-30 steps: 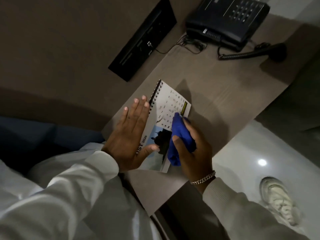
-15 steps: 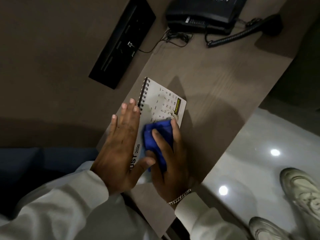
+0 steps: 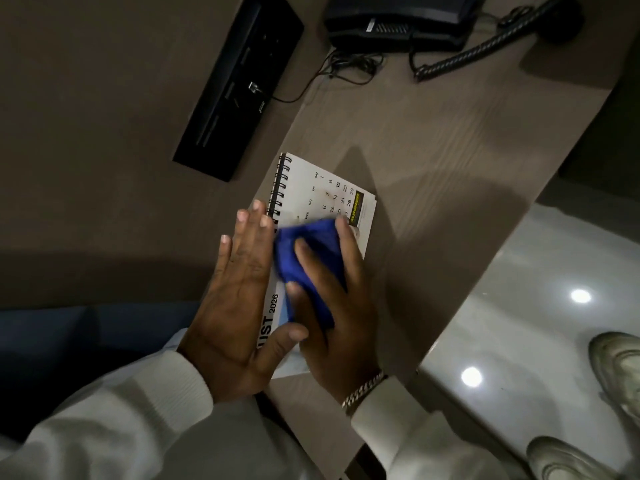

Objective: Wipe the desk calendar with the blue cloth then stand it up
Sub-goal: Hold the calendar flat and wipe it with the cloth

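Note:
A white spiral-bound desk calendar (image 3: 313, 194) lies flat on the brown desk (image 3: 450, 161), its black coil along the left edge and a 2026 page showing. My left hand (image 3: 239, 303) rests flat with fingers spread on the calendar's left side, pinning it down. My right hand (image 3: 337, 306) presses a bunched blue cloth (image 3: 304, 265) onto the middle of the page. Both hands and the cloth cover the lower half of the calendar.
A black desk phone (image 3: 398, 26) with a coiled cord (image 3: 478, 53) sits at the desk's far end. A black socket panel (image 3: 239, 88) is set in the wall on the left. Glossy pale floor (image 3: 536, 271) and two shoes (image 3: 620, 368) lie to the right.
My right hand has slid the blue cloth from the calendar's right edge toward its middle and a little up the page. My left hand stays flat on the left side.

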Tool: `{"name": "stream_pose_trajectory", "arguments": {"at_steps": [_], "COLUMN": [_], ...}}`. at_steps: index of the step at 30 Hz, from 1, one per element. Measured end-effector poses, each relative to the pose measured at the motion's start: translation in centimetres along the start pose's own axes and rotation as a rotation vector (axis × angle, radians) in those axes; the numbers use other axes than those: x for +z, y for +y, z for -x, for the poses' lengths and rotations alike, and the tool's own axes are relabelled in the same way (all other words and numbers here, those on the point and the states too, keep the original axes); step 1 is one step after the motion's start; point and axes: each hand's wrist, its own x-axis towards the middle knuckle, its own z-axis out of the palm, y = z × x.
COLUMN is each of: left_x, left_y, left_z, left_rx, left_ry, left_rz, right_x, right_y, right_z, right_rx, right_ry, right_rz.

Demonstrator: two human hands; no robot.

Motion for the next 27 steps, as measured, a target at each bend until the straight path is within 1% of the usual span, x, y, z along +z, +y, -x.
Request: {"name": "stream_pose_trajectory", "arguments": {"at_steps": [2,5,6,8,10,13,15,17,18,20,22,24,27], "left_x": [-0.1,-0.2,-0.2,-0.3,-0.3,-0.3,-0.3,-0.2,-0.3,-0.3,-0.3,-0.3,-0.3], "left_y": [0.1,0.3,0.3,0.4,0.5,0.5,0.4,0.4,0.4,0.4,0.4,0.3,0.3], "left_z": [-0.1,-0.1,-0.1,-0.2,-0.2,-0.1,-0.1,-0.1,-0.1,0.0,-0.1,0.0,0.0], "left_rx": [-0.002,-0.014,-0.018,-0.028,-0.033,-0.029,-0.023,-0.022,-0.023,-0.027,-0.023,-0.016,-0.019], "left_ry": [-0.006,-0.003,-0.001,-0.003,-0.009,-0.016,-0.016,-0.012,-0.01,-0.015,-0.019,-0.016,-0.019], "left_rz": [0.003,-0.004,-0.012,-0.029,-0.032,-0.022,-0.021,-0.02,-0.021,-0.026,-0.037,-0.04,-0.031], "right_x": [-0.1,-1.1,-1.5,-2.1,-2.1,-1.3,-0.8,-0.9,-1.1,-1.7,-2.1,-2.0,-1.5], "right_y": [0.6,1.5,1.4,0.9,0.3,0.1,0.5,1.1,1.3,1.4,1.0,0.5,-0.1], "right_z": [-1.9,-1.8,-0.9,1.2,2.2,-0.6,-3.0,-4.0,-3.8,-2.3,-0.4,0.3,-2.4], "right_rx": [0.068,0.247,0.257,0.204,0.143,0.064,0.121,0.201,0.247,0.305,0.253,0.17,0.085], "right_ry": [0.002,0.03,0.019,-0.027,-0.059,-0.064,-0.011,0.087,0.101,0.036,-0.01,-0.031,-0.044], "right_rz": [0.03,0.068,0.092,0.12,0.037,-0.014,-0.029,-0.013,-0.013,0.026,0.05,0.016,-0.027]}}
